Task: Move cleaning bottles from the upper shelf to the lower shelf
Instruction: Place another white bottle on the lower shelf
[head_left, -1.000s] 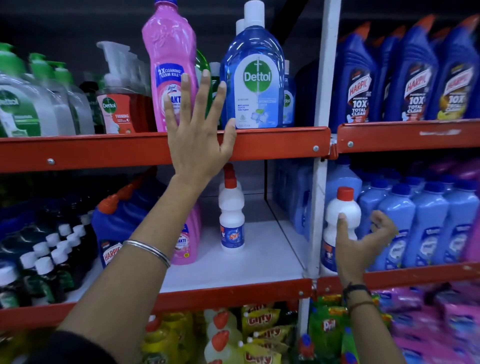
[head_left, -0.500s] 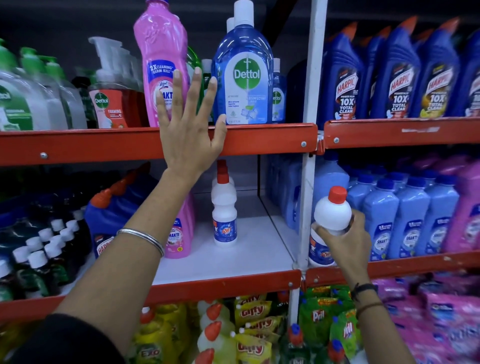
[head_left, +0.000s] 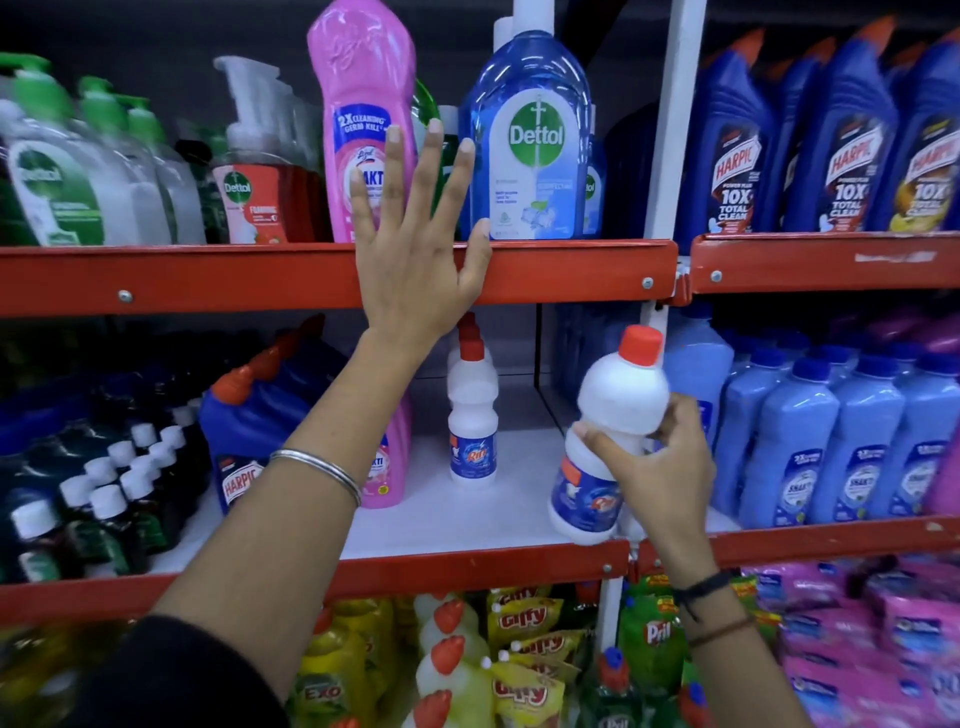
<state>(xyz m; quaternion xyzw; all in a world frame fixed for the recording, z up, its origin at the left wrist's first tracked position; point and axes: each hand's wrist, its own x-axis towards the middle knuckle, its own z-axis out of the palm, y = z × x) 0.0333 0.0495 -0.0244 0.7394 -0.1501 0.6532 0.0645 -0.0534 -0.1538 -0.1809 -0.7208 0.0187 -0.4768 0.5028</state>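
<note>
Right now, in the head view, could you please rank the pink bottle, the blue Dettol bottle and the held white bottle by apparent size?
1. Pink bottle
2. Dettol bottle
3. White bottle, though it is nearer the camera.

A white upright post (head_left: 670, 156) divides the rack. Below the lowest red rail and left of the post sit yellow Giffy pouches (head_left: 524, 654) and white red-capped bottles (head_left: 441, 670). Right of the post lie green Pril pouches (head_left: 649, 634), and further right, pink packets (head_left: 857, 644), somewhat blurred.
</note>
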